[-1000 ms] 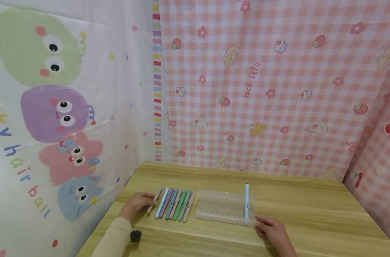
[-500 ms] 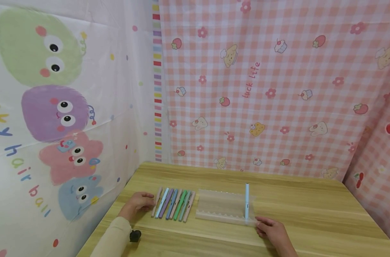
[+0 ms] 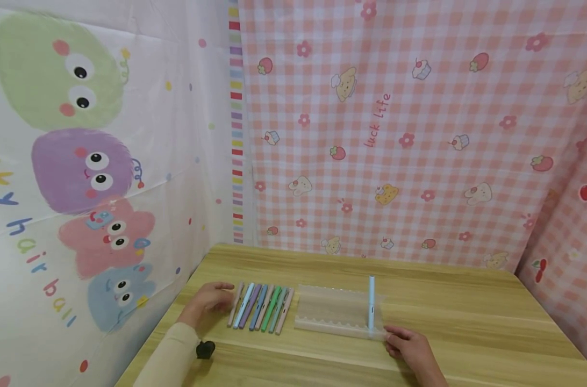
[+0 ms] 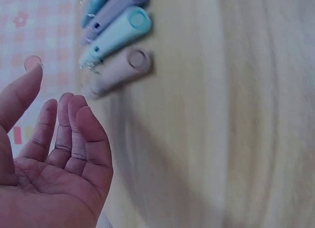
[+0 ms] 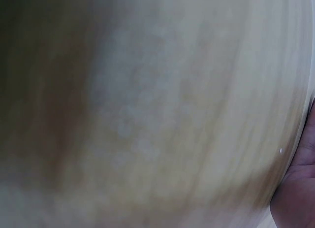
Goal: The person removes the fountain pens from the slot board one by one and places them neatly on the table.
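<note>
Several capped pens lie side by side on the table, among them a green pen and, at the left end, a greyish-pink pen. My left hand is just left of that end pen, fingers loosely bent and holding nothing; the left wrist view shows a gap between the fingertips and the pen. To the right stands a clear plastic pen rack with notched edges. A light blue pen sits in its right-end notch. My right hand grips the rack's right front corner; its fingertips are partly hidden.
The wood-grain table reaches back to a pink checked curtain. A white printed cloth hangs along the left side. Near the left sleeve is a small black object. Mostly tabletop fills the right wrist view.
The greyish-pink end pen has moved right against the row and lies aligned with it. My left hand has let go and drawn slightly away. My right hand and the rack stay still.
</note>
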A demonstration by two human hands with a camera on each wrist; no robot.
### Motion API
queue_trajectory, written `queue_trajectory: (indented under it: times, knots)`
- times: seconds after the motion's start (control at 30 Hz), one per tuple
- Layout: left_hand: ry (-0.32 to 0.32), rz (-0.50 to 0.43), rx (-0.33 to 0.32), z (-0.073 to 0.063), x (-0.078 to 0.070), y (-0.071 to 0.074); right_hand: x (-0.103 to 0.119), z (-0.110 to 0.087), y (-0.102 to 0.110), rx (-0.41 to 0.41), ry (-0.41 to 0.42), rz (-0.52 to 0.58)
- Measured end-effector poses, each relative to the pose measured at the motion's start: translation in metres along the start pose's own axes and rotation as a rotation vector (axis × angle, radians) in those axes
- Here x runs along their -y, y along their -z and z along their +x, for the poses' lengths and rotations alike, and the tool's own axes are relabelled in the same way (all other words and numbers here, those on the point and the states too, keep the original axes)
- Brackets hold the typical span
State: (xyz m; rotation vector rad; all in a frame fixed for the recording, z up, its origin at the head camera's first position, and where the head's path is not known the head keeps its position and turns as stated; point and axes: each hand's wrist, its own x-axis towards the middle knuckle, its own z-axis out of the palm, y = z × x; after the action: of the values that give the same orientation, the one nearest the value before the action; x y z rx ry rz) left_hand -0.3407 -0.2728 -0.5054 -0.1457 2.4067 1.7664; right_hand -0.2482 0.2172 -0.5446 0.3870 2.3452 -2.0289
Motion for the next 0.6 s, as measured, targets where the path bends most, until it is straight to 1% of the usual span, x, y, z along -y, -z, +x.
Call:
queue_trajectory:
  times: [0.1,0.23,0.4,0.5,0.6]
  knots:
    - [0.003,-0.008,-0.009,0.001,-0.007,-0.006,0.0,-0.001,0.0,0.001,0.001,0.002]
    - [-0.013,-0.022,0.011,0.001,-0.015,-0.015,0.0,-0.001,-0.001,-0.006,0.01,0.005]
    - [-0.054,-0.044,0.067,0.0,-0.027,-0.028,-0.001,-0.001,-0.001,-0.014,0.011,0.013]
    - [-0.064,-0.062,0.089,-0.002,-0.036,-0.036,-0.002,0.001,-0.001,-0.018,0.008,0.018]
    - [-0.074,-0.08,0.11,-0.002,-0.041,-0.043,-0.002,0.002,-0.001,-0.016,0.014,0.021]
